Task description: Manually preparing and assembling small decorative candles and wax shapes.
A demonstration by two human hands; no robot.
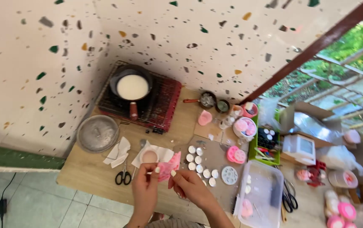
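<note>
My left hand (pixel 144 188) and my right hand (pixel 188 184) pinch a pink, crinkled piece of plastic wrapping (pixel 169 166) between thumb and fingers, holding it above the wooden table (pixel 84 171). Just beyond it sits a small round cup of pale pink stuff (pixel 150 156) on white paper. To the right, several small white round lids (pixel 198 162) lie in rows on a grey mat.
A dark pan of white liquid (pixel 132 87) sits on a red portable stove (pixel 156 101). A metal lid (pixel 98 133), black-handled scissors (pixel 123 176), a clear plastic box (pixel 261 193), pink moulds (pixel 236 154), a white scale (pixel 300 147) and a green tray (pixel 266 145) crowd the table.
</note>
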